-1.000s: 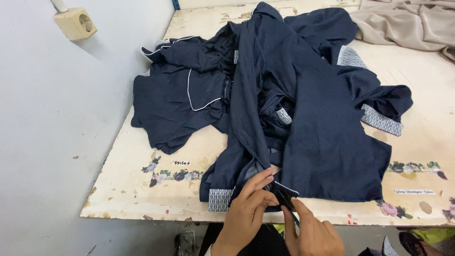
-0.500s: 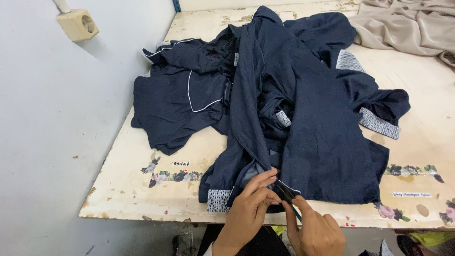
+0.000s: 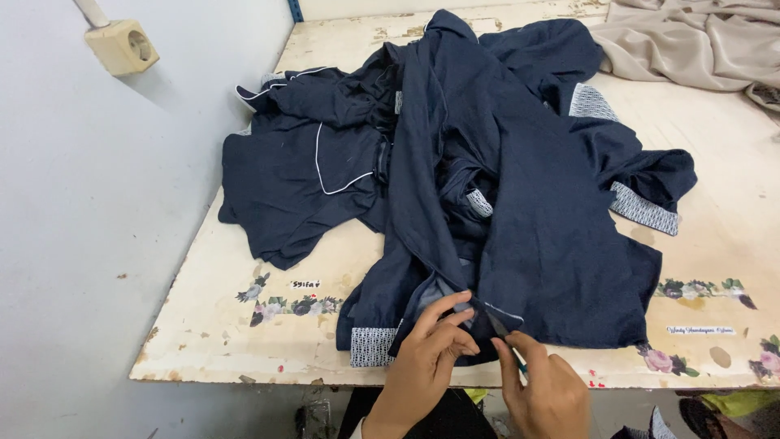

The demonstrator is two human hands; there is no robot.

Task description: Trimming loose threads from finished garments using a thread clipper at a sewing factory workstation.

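The left hand [image 3: 426, 358] is reaching up from the near edge, palm down, its fingers [image 3: 452, 302] curling closed and pinching the hem of a crumpled navy-blue fabric garment with patterned white cuffs [image 3: 520, 203]. The right hand [image 3: 546, 389] is lying beside it, its fingers [image 3: 505, 345] closed on a small thin tool [image 3: 497, 325], whose kind cannot be told, with the tip touching the cloth just right of the left fingers.

The garment is lying heaped on a worn cream-painted worktop with flower stickers [image 3: 731, 236], spreading away from the fingers; white piping is showing on its far-left part. Four patterned cuff bands are visible, one just left of the left fingers.

One beige draped cloth [image 3: 691, 41] is lying well beyond the fingers, at the far right. One cream wall socket [image 3: 122, 46] is mounted far left.
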